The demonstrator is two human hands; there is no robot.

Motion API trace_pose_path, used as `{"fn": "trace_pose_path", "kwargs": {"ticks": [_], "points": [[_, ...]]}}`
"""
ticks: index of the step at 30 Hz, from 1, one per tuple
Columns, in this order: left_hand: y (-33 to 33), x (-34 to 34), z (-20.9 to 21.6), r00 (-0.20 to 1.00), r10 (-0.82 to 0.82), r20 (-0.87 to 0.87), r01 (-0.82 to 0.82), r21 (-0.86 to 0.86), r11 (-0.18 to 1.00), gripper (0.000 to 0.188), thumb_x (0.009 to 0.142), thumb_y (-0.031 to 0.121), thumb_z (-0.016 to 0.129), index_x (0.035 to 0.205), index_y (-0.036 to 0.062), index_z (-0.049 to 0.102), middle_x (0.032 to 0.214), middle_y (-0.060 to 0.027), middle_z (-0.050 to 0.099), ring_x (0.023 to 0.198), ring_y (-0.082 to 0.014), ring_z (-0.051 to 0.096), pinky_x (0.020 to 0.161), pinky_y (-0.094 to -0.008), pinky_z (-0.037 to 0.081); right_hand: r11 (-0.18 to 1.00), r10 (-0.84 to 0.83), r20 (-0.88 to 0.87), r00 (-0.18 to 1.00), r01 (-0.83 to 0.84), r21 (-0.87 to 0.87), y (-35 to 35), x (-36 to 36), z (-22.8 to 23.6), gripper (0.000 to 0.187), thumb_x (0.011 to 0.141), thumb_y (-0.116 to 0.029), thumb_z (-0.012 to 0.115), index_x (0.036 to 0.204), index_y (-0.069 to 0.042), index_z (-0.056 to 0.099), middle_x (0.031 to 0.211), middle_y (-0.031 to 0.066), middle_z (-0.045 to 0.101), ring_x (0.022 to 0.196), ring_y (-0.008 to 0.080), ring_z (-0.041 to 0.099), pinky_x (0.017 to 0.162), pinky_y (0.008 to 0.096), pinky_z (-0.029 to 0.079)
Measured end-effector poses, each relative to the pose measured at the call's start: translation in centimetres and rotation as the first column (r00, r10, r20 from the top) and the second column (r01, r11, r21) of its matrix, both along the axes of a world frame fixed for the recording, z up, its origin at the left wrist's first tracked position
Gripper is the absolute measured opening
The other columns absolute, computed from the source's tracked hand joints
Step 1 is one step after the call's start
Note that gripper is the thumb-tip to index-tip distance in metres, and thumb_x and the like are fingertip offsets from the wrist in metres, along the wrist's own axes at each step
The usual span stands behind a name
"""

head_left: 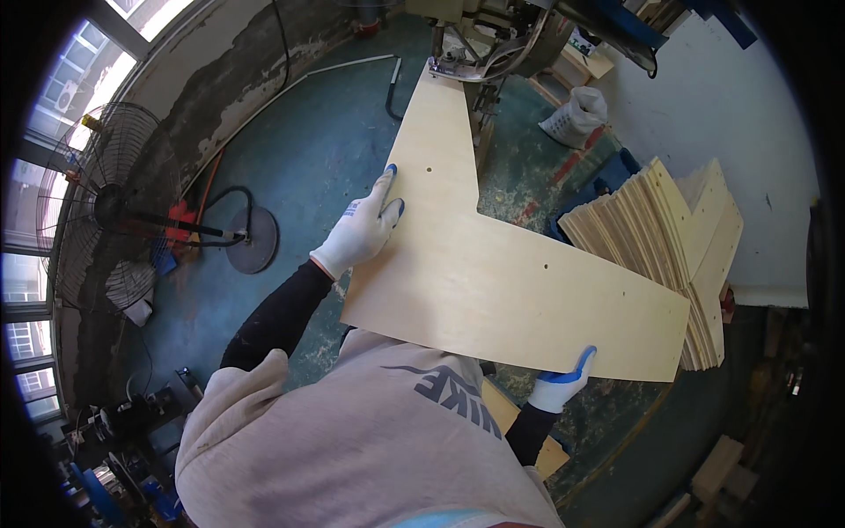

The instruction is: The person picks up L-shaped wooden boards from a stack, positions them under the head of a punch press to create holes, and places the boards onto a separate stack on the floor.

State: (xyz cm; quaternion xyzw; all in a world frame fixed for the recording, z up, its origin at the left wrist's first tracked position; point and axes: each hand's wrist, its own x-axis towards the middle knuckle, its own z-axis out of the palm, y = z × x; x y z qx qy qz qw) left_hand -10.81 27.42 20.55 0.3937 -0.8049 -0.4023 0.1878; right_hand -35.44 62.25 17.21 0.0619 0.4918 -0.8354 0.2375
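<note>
A pale L-shaped plywood panel (493, 282) with a few small holes spans the middle, held out in front of my body. Its narrow far end meets the metal head of a machine (466, 57). My left hand (363, 227), in a white glove with blue fingertips, grips the panel's left edge, thumb and a finger showing on top. At the near right edge my right hand (568, 383), gloved alike, is closed on the panel with one blue-tipped digit on top; its other fingers are mostly hidden underneath.
To the right a stack of similarly shaped plywood panels (629, 220) stands close to the held one. Behind it sits a white sack (576, 116). A large floor fan (110, 209) with a round base is at left. Wood blocks (723, 466) lie at lower right.
</note>
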Motion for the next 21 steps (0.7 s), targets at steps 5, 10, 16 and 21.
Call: {"fn": "trace_pose_path", "kwargs": {"ticks": [5,10,16,21], "points": [[0.1,-0.2,-0.2,0.999,0.012,0.041,-0.011,-0.016,1.0,0.063,0.103,0.02,0.054,0.154,-0.0064,0.028,0.117,-0.0359,0.063,0.11,-0.0475,0.063,0.095,-0.0437,0.049,1.0,-0.005,0.022,1.0,0.005,-0.017,0.0,-0.2,0.3,0.059,0.108,-0.04,0.049,0.151,-0.001,0.04,0.149,0.0158,0.05,0.131,0.0289,0.052,0.111,0.0428,0.043],[0.8,0.5,-1.4,0.996,0.01,-0.093,-0.02,-0.106,0.994,0.063,0.103,0.019,0.055,0.155,-0.0059,0.028,0.133,-0.0345,0.058,0.125,-0.0432,0.059,0.105,-0.0398,0.045,1.0,0.012,0.015,1.0,-0.012,0.025,-0.1,-0.5,0.6,0.059,0.108,-0.041,0.048,0.151,-0.001,0.04,0.15,0.0162,0.049,0.132,0.0291,0.051,0.111,0.0429,0.044],[2.5,1.0,0.6,0.988,0.098,-0.123,-0.098,0.001,0.995,0.061,0.102,0.015,0.056,0.154,-0.0049,0.031,0.134,-0.0315,0.059,0.119,-0.0347,0.063,0.101,-0.0375,0.047,0.999,0.009,-0.013,1.0,-0.009,-0.035,-0.1,0.0,0.2,0.059,0.109,-0.041,0.046,0.152,-0.002,0.039,0.149,0.0165,0.049,0.132,0.0309,0.051,0.111,0.0449,0.044],[2.1,-0.1,2.4,0.988,0.125,-0.094,-0.117,0.09,0.989,0.057,0.102,0.015,0.056,0.152,-0.0043,0.036,0.124,-0.0275,0.065,0.083,-0.0256,0.069,0.084,-0.0337,0.052,0.997,0.062,-0.062,0.996,-0.065,-0.049,-0.4,-2.0,0.2,0.059,0.109,-0.041,0.045,0.153,-0.002,0.038,0.151,0.0166,0.047,0.134,0.0326,0.05,0.112,0.0469,0.041]]}}
